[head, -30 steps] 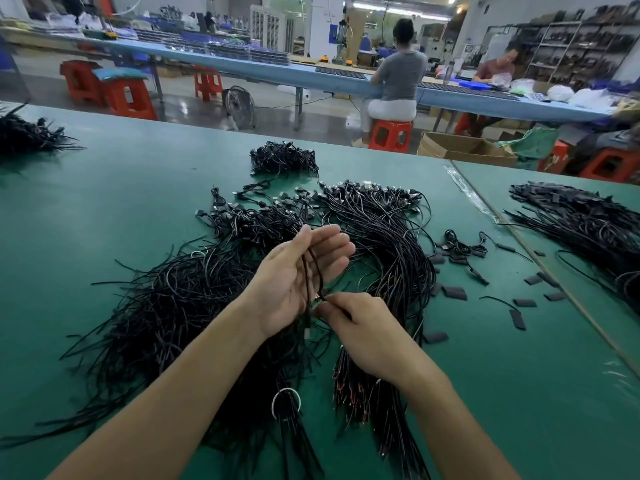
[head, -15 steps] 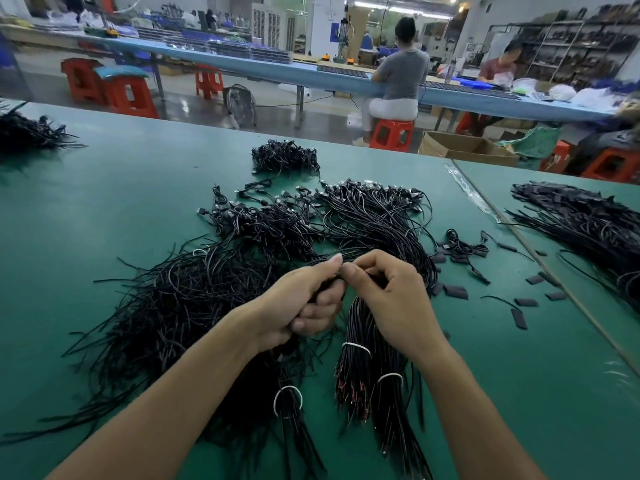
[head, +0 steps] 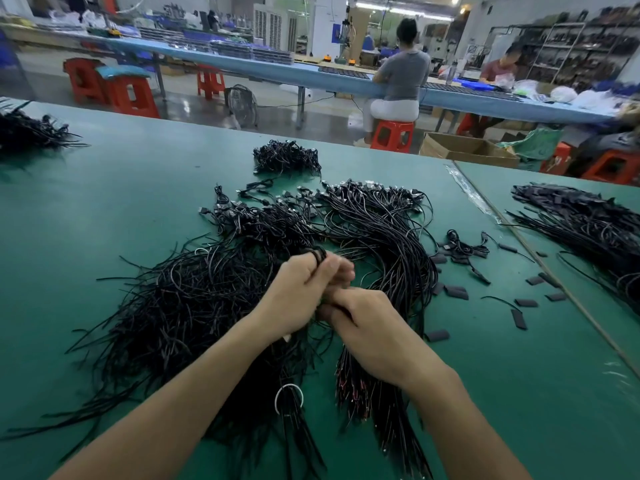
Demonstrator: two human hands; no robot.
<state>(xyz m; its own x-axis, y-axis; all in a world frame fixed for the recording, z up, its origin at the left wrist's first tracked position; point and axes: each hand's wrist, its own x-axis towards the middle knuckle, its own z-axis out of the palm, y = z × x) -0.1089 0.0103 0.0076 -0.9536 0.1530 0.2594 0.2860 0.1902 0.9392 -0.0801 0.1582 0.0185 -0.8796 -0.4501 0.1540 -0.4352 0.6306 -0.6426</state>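
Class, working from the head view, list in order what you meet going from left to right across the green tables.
At the far-left edge a small cable pile → loose cable heap → left hand, gripping a coiled cable → right hand → scattered black sleeve pieces → large cable pile on the right.

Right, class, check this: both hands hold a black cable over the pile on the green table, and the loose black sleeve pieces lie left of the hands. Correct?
One slip: the head view shows the sleeve pieces right of the hands, not left. Left hand and right hand do hold the black cable over the pile on the green table.
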